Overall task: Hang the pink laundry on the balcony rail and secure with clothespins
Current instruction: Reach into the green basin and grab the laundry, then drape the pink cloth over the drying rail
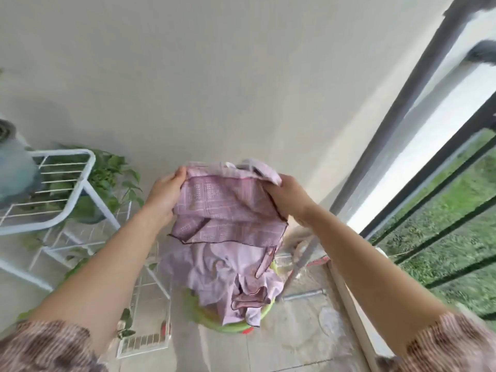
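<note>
A pink patterned cloth [222,210] with dark edging hangs in front of me, held up by both hands. My left hand [163,196] grips its upper left edge. My right hand [288,196] grips the bunched upper right edge. The cloth's lower folds drape down into a green basket [233,327] on the floor. The dark balcony rail [418,89] runs along the right side, away from the cloth. No clothespins are visible.
A white wire drying rack [67,189] stands at the left with green potted plants [112,178] behind it. A plain wall fills the view ahead. Beyond the rail's bars lies grass [456,224]. The tiled floor shows around the basket.
</note>
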Demonstrator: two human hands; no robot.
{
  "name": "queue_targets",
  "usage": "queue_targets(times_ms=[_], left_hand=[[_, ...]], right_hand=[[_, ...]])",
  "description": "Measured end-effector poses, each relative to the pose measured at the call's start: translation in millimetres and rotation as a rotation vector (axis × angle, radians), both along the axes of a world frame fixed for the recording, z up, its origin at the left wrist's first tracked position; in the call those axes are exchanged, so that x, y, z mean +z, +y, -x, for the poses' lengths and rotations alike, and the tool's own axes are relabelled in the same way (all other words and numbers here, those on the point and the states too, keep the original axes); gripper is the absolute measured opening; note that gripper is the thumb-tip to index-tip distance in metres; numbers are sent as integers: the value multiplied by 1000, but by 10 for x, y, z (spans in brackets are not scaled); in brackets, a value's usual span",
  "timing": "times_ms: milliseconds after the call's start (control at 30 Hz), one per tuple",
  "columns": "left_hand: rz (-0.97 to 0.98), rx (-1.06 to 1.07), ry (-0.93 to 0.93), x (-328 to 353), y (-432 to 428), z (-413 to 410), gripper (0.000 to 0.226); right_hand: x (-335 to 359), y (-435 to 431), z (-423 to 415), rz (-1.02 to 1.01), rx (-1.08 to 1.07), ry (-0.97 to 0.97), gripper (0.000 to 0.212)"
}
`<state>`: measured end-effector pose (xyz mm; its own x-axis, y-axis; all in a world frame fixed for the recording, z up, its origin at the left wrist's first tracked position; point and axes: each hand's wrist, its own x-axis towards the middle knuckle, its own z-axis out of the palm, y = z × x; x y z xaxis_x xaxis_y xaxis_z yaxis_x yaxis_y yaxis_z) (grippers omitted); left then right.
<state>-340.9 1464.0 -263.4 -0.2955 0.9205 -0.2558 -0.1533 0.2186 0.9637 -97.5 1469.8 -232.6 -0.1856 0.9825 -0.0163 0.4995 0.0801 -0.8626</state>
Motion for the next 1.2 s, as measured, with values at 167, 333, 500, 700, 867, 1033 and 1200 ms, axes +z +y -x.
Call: queue_targets(times_ms=[167,333,500,700,867,1033,1200], left_hand=[[-176,-110,436,303,-229,16,45],[-201,-582,821,-45,-706,-325,100],[-271,-179,686,-109,-487,-302,21],[-174,120,407,539,-159,306,13],[-292,210,172,1431,179,552,14],[-585,83,-80,2441,268,643,24],[-667,-263,49,2842,10,144,12]], right_hand=[[479,172,142,79,-135,365,20],[367,165,372,280,-261,414,12],[415,64,426,305,-177,339,21],[658,15,-19,259,-62,43,33],[1249,201,-180,41,-212,-2,24],[2246,78,-141,-229,-101,847,35],[2227,60,252,-261,444,409,70]])
